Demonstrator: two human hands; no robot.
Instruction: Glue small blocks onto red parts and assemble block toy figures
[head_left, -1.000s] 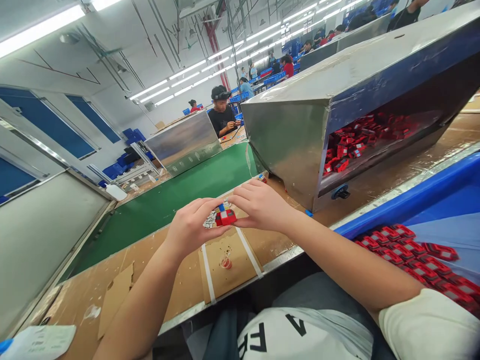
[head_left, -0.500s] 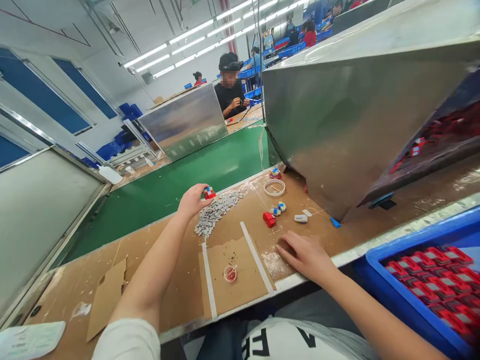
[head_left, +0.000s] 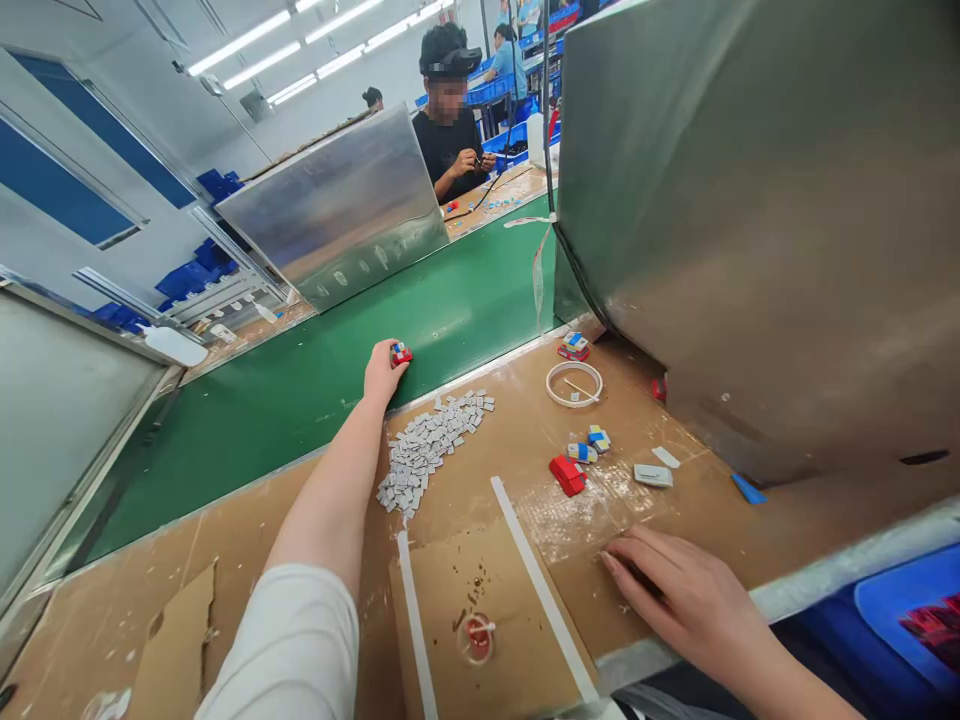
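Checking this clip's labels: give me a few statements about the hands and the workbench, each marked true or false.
1. The left hand holds a small red and blue block over the green conveyor belt. True.
2. The right hand grips the white tape ring. False: it lies flat on the brown cardboard benchtop, apart from the ring.
3. A heap of small grey tiles lies on the benchtop. True.
4. The loose red plastic piece sits on the belt. False: it lies on the benchtop.
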